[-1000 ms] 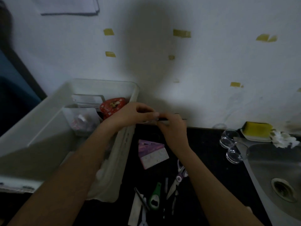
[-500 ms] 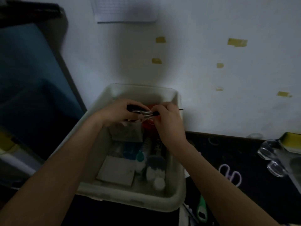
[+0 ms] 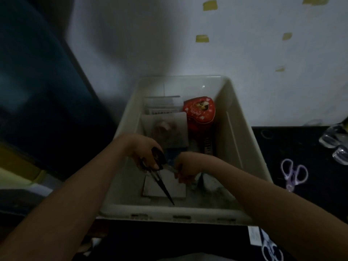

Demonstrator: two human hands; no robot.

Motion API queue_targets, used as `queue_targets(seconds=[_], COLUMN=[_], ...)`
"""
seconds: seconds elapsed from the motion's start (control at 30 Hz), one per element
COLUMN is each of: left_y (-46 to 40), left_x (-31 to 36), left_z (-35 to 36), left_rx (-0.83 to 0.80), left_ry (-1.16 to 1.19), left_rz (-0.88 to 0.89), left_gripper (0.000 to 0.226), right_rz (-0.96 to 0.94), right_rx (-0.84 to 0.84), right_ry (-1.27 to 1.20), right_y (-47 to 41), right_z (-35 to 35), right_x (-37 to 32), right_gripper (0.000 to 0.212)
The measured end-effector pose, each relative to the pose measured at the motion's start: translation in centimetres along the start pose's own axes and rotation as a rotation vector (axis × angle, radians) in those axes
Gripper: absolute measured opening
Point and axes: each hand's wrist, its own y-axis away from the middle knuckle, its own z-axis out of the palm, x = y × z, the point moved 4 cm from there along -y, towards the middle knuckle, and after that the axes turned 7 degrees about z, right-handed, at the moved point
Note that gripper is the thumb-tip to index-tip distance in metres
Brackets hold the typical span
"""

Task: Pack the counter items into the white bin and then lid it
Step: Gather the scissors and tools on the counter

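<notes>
The white bin stands on the dark counter against the wall. Both my hands are inside it, low near its front. My left hand grips the handles of black scissors, whose blades point down toward the bin's front wall over a flat white box. My right hand is curled round a small metallic thing at the scissors' side; what it is I cannot make out. Further back in the bin lie a red heart-shaped tin and a clear packet.
On the counter right of the bin lie purple-handled scissors, clear glass pieces and, at the bottom right, white-handled scissors with a white card. A dark blue surface rises at the left. Yellow tape bits dot the wall.
Both hands have moved from the counter over the bin and down into it, carrying the black scissors. The view has shifted left and down onto the bin.
</notes>
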Motion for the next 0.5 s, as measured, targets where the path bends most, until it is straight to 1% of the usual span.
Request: queue_targets(seconds=[0.1,0.2,0.3,0.4,0.5], left_y=[-1.3,-2.4,-3.3,-4.1,-4.7], left_x=[-0.8,-1.1,-1.3,-1.8,-2.5], left_z=[1.5,2.7,3.8,4.8,6.0], left_rx=[-0.102,-0.13,-0.167,-0.213,-0.28], left_ry=[-0.043,-0.027,-0.016,-0.084,-0.181], left_rz=[-0.088,-0.142,-0.193,-0.254,-0.282], left_gripper=[0.018,0.032,0.038,0.043,0.042], right_rz=[0.011,0.021,0.048,0.028,-0.01], right_rx=[-0.064,-0.044,-0.049,-0.11,-0.232], right_ry=[0.007,0.03,0.086,0.186,0.213], right_y=[-2.1,-3.2,-4.1,-4.6,-4.6], right_z=[2.2,3.4,4.5,5.6,6.7], right_x=[1.0,1.9,2.2,2.1,1.9], right_gripper=[0.028,0.027,0.027,0.03,0.036])
